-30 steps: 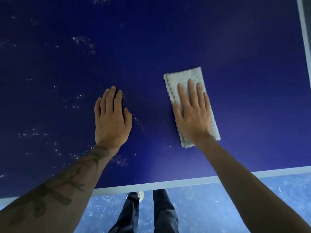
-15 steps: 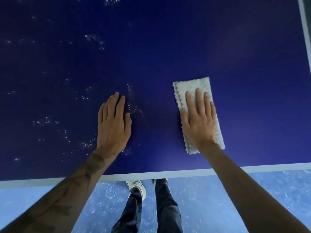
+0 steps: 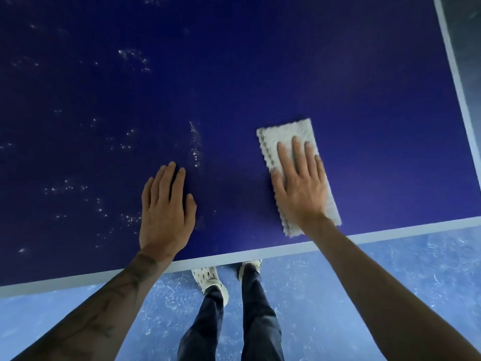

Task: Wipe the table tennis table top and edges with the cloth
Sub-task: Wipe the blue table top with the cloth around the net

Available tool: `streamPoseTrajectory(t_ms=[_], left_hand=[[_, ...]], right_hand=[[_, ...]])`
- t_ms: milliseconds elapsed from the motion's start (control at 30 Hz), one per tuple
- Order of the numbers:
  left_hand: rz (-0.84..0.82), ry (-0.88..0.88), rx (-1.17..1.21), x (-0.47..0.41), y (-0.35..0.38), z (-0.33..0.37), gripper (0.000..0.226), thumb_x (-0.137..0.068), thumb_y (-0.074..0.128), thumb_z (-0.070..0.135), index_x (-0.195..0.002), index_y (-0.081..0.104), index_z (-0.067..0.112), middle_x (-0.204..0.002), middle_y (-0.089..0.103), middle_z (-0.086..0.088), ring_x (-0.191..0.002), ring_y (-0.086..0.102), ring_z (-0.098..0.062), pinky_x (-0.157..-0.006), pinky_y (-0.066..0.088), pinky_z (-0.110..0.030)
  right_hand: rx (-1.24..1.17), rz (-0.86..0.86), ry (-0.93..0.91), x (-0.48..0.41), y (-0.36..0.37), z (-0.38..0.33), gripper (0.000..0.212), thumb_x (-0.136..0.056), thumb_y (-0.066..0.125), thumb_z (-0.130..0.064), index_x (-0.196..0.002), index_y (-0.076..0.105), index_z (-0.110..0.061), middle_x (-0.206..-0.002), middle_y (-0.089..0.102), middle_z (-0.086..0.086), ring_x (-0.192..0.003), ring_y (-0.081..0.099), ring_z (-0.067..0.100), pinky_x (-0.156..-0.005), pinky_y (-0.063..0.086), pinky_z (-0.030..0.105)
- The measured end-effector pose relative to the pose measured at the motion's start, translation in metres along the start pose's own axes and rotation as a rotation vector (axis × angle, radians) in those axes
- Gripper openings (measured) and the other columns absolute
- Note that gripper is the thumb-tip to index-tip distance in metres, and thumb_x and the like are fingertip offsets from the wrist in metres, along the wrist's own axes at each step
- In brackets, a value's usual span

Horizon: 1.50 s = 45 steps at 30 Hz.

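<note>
Cloth pulled back almost to the near border of the table

Within the last second the right hand point(image 3: 299, 183), lying flat with straight fingers on the folded cloth point(image 3: 289, 134), has drawn it toward the white near edge line point(image 3: 221, 257); its lower end now nearly touches the line. This stroke seems almost complete, and the edge itself is not yet wiped. The left hand point(image 3: 166, 212) rests open on the blue table top point(image 3: 286, 61), holding nothing. White specks point(image 3: 195, 147) remain beyond its fingers; dust or drops, one cannot tell. The cloth's middle is hidden under the palm, and the table's far and left parts are cut off.
</note>
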<state>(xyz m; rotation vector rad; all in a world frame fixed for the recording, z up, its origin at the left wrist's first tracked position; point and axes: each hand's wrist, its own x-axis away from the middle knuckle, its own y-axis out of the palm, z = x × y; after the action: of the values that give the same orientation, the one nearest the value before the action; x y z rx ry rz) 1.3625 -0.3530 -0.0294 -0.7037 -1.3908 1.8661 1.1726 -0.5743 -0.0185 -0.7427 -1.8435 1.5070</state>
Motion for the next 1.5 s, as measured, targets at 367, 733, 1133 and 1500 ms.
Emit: streamPoseTrajectory(t_ms=[367, 733, 1133, 1500], left_hand=[[0.024, 0.013, 0.022, 0.001, 0.006, -0.005, 0.054, -0.108, 0.036, 0.03, -0.158, 0.038, 0.006, -0.168, 0.031, -0.014, -0.157, 0.025, -0.032, -0.131, 0.014, -0.048], [0.034, 0.006, 0.02, 0.001, 0.007, -0.005, 0.053, -0.109, 0.035, 0.03, -0.158, 0.035, 0.009, -0.168, 0.029, -0.012, -0.157, 0.024, -0.031, -0.13, 0.014, -0.048], [0.034, 0.002, 0.018, 0.002, 0.007, -0.003, 0.053, -0.109, 0.035, 0.03, -0.157, 0.038, 0.008, -0.167, 0.032, -0.013, -0.155, 0.027, -0.033, -0.129, 0.019, -0.052], [0.028, 0.008, 0.037, 0.0, 0.005, -0.002, 0.052, -0.111, 0.037, 0.028, -0.158, 0.038, 0.007, -0.167, 0.031, -0.014, -0.156, 0.026, -0.032, -0.129, 0.018, -0.052]], right_hand=[[0.006, -0.068, -0.146, 0.069, 0.015, -0.006, 0.061, -0.113, 0.018, -0.055, -0.17, 0.007, -0.037, -0.179, -0.002, -0.002, -0.165, -0.006, 0.022, -0.134, 0.005, 0.047], [-0.037, -0.027, -0.187, 0.066, 0.029, -0.074, 0.063, -0.114, 0.019, -0.051, -0.171, 0.007, -0.028, -0.179, -0.001, 0.007, -0.165, -0.004, 0.03, -0.134, 0.008, 0.052], [-0.053, 0.031, 0.037, 0.041, 0.025, -0.06, 0.065, -0.113, 0.013, -0.053, -0.171, 0.005, -0.026, -0.179, 0.0, 0.011, -0.165, 0.0, 0.034, -0.133, 0.006, 0.051], [-0.022, 0.003, 0.026, 0.04, 0.02, -0.042, 0.065, -0.112, 0.014, -0.055, -0.171, 0.009, -0.029, -0.179, 0.003, 0.008, -0.165, 0.001, 0.032, -0.134, 0.008, 0.051]])
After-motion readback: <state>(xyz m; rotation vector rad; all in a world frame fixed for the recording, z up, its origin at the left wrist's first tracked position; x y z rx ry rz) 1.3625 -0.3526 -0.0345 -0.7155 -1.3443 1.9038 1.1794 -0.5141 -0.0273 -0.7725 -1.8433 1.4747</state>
